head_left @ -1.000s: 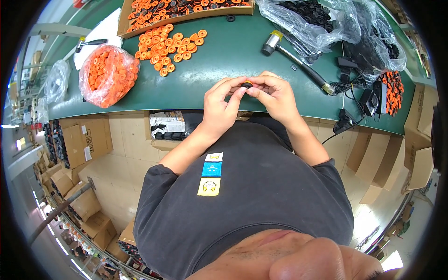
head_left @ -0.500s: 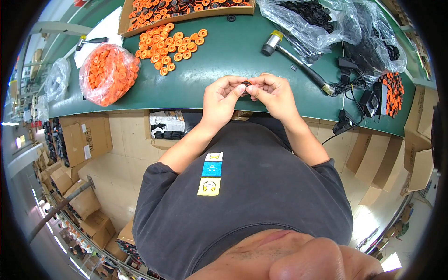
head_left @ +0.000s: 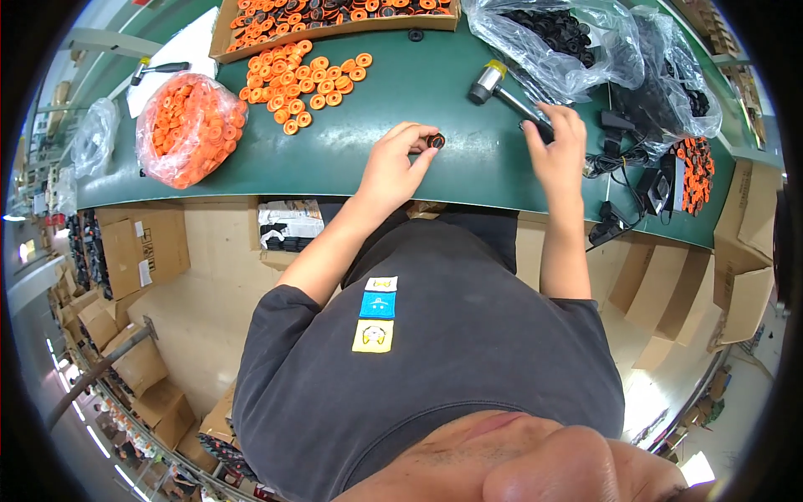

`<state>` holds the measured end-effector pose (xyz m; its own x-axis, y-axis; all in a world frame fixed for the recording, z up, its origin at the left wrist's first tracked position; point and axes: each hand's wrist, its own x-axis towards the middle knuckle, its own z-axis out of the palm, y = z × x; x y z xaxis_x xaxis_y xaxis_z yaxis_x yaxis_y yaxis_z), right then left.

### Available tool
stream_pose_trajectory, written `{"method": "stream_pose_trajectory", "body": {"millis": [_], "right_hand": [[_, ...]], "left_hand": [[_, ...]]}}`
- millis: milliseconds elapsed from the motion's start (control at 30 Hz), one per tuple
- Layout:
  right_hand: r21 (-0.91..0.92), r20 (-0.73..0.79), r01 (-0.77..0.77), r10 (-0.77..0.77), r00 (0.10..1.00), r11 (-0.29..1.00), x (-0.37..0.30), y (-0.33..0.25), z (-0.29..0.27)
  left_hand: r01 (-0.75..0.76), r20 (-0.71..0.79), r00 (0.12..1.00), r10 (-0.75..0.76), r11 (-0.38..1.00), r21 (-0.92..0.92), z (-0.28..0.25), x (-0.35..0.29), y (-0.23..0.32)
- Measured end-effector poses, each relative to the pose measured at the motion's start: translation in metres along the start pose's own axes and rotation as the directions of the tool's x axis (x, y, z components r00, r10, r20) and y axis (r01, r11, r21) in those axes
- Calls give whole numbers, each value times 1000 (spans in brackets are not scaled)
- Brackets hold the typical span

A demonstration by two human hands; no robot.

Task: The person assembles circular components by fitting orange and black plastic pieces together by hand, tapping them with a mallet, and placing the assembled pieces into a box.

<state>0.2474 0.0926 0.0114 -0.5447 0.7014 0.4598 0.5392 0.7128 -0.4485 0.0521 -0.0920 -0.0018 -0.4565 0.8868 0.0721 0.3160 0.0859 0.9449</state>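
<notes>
My left hand [head_left: 396, 164] pinches a small round black-and-orange disc part [head_left: 435, 140] between thumb and fingertips, just above the table's near side. Over the handle of a mallet [head_left: 514, 102] is my right hand [head_left: 559, 155], its thumb and fingers apart on either side of the handle; the palm hides the handle's lower end. The mallet lies on the green table [head_left: 351, 176], its metal-and-black head pointing away to the left. Loose orange discs [head_left: 305, 84] lie spread beyond my left hand.
An open carton [head_left: 335, 35] of orange and black discs stands at the back. A clear bag of orange discs [head_left: 188, 134] sits left, near a second mallet [head_left: 159, 69]. Plastic bags of black parts [head_left: 560, 38] and black adapters with cables [head_left: 657, 188] occupy the right.
My right hand has let go of the disc part and moved right to the mallet's handle. The left hand keeps the part, and has shifted little.
</notes>
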Motion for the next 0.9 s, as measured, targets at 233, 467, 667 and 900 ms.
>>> {"method": "stream_pose_trajectory", "body": {"millis": [233,467,667,900], "right_hand": [[-49,201,-41,50,978,998,-3,34,8],[-121,323,24,17,946,992,12,10,-12],[133,587,-289,160,794,948,-11,-36,-29],[108,516,-40,-22,856,993,-31,-63,-11]], "left_hand": [[-242,18,965,260,869,432,-6,25,-21],[-172,-149,963,224,940,296,-22,18,-31],[-125,-227,960,163,977,172,-44,4,-43],[-166,-187,962,199,970,178,-44,6,-42]]}}
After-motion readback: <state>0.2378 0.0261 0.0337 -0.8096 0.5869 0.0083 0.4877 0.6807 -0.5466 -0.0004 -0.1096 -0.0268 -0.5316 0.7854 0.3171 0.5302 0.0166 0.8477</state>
